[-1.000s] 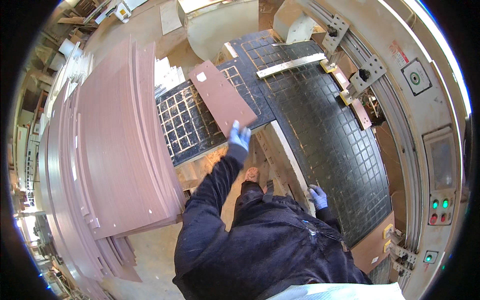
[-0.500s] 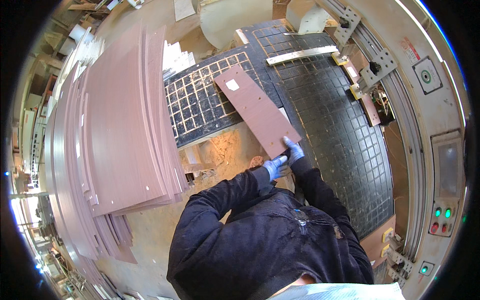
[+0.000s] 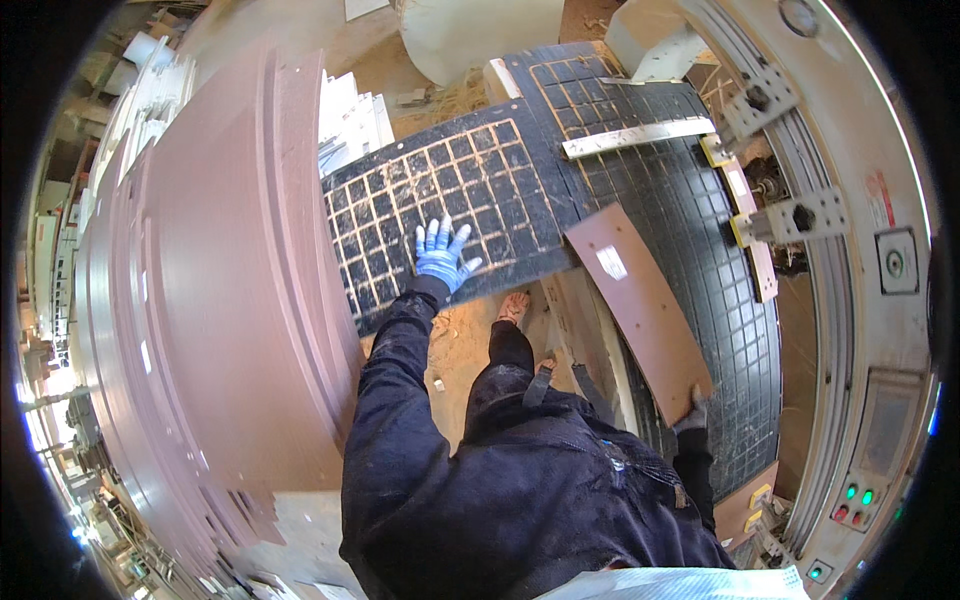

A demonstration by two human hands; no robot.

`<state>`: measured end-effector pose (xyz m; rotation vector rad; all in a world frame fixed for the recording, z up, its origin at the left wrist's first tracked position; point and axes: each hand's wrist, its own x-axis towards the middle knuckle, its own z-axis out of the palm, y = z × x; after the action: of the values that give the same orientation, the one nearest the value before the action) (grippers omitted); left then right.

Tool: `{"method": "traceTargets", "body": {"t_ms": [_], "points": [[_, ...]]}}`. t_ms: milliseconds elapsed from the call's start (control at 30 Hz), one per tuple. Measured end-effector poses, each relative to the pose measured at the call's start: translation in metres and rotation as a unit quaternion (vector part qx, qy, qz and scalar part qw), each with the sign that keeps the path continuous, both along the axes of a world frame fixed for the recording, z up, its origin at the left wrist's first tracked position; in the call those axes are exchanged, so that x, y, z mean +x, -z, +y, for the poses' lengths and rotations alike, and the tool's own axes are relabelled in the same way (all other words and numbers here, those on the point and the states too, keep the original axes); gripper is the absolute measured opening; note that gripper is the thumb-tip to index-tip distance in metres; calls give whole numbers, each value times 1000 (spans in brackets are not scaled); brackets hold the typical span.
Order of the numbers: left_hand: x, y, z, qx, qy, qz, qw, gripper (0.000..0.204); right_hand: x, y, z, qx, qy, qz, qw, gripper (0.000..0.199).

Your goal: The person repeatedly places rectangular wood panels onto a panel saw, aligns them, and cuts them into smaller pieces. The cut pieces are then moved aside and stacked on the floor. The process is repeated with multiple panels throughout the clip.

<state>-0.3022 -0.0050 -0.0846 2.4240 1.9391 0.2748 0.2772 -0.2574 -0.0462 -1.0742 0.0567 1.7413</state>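
My left hand, in a blue-and-white work glove, rests with fingers spread on the black gridded table section, whose grooves are filled with pale dust. It holds nothing. A long brown board with several small holes and a white label lies slantwise over the edge of the right black gridded bed. At the board's near end, my right hand, gloved too, grips the corner; part of its fingers is hidden.
A tall stack of large brown panels stands at the left, with white boards behind it. A pale bar crosses the right bed. Along the right runs a machine rail with metal bracket plates and lit buttons. Sawdust covers the floor below.
The board has moved right and nearer, from over the gap onto the right bed's edge. My left hand has let go of it and spread on the left table section; my right hand stays on it.
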Motion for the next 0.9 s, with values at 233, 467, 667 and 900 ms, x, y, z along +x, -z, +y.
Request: {"method": "traceTargets", "body": {"t_ms": [233,467,667,900], "points": [[-111,13,235,5,-332,85,940,74,-24,24,-20,-106,131,-129,977,64],[16,19,217,-95,126,-421,893,56,-41,28,-1,-172,181,-176,952,60],[-35,3,324,-66,-113,32,991,55,-43,24,5,-185,192,-201,943,57],[7,-23,329,121,25,0,992,45,-53,36,-6,-161,244,-214,932,52]]}}
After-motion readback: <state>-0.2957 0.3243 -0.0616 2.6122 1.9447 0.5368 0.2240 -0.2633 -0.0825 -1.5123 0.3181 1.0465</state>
